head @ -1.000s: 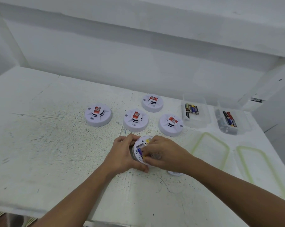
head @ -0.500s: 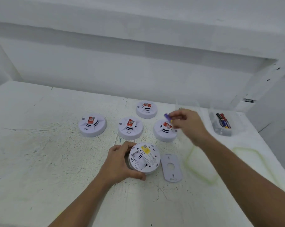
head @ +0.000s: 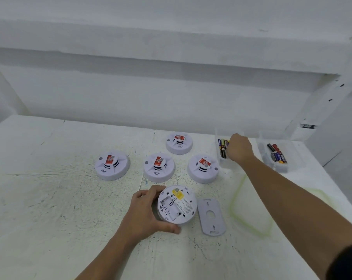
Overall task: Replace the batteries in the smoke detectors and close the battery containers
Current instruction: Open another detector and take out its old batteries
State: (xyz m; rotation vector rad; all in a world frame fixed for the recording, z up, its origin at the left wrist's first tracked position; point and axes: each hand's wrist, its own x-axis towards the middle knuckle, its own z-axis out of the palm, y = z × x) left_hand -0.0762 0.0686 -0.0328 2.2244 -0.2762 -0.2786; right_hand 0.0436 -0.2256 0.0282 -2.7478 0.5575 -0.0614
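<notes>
An upturned white smoke detector [head: 177, 207] lies near the table's front, its battery bay open and empty. My left hand [head: 144, 215] grips its left rim. Its loose grey back plate [head: 211, 217] lies just to the right. Several more detectors [head: 159, 166] sit face up behind it, each with a red label. My right hand [head: 239, 150] reaches into the nearer clear container [head: 223, 163], beside the batteries [head: 222, 147] in it. Its fingers point down out of sight, so I cannot see whether they hold a battery.
A second clear container [head: 280, 167] with batteries [head: 277, 153] stands at the far right. Two clear lids with green rims [head: 234, 197] lie in front of the containers, partly under my right forearm. A white wall runs behind the table.
My right hand pulled a purple battery out of the upturned detector and carried it back and right to the nearer container. My left hand stayed on the detector.
</notes>
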